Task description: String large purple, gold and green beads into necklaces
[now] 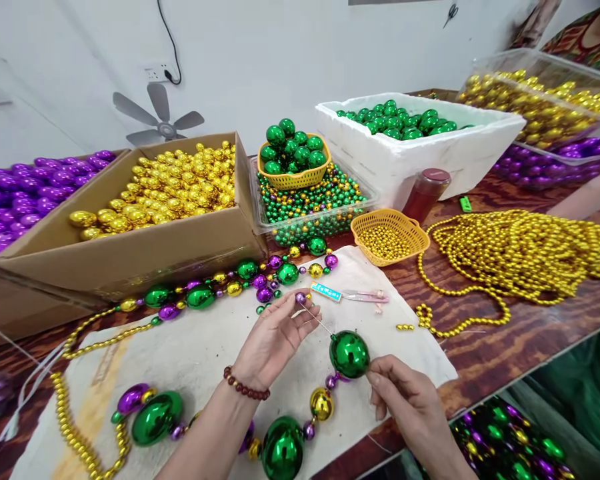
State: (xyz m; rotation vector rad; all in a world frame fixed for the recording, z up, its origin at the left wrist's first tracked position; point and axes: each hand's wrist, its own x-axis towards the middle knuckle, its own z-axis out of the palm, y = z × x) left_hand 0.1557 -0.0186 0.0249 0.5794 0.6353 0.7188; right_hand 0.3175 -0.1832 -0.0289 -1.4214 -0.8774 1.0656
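Note:
Between the thumb and finger of my left hand (279,333) is a small purple bead (301,298), with a tiny gold bead beside it. A taut thin string (320,320) runs from there to a large green bead (349,354). My right hand (405,397) is pinched at that green bead's right edge; whether it also grips string is hidden. Below hangs the rest of the bead strand, with a gold bead (322,404), small purple beads and another large green bead (283,448). The strand passes behind my left forearm to a green oval bead (157,419) and a gold bead chain (75,433).
A finished-looking bead strand (200,297) lies along the cardboard box (130,257). Tweezers (365,297) rest on the white cloth (190,360). Around it stand a yellow basket (415,237), a dark red jar (427,195), a foam box (360,147) and coiled gold chains (520,257). A person sits far right.

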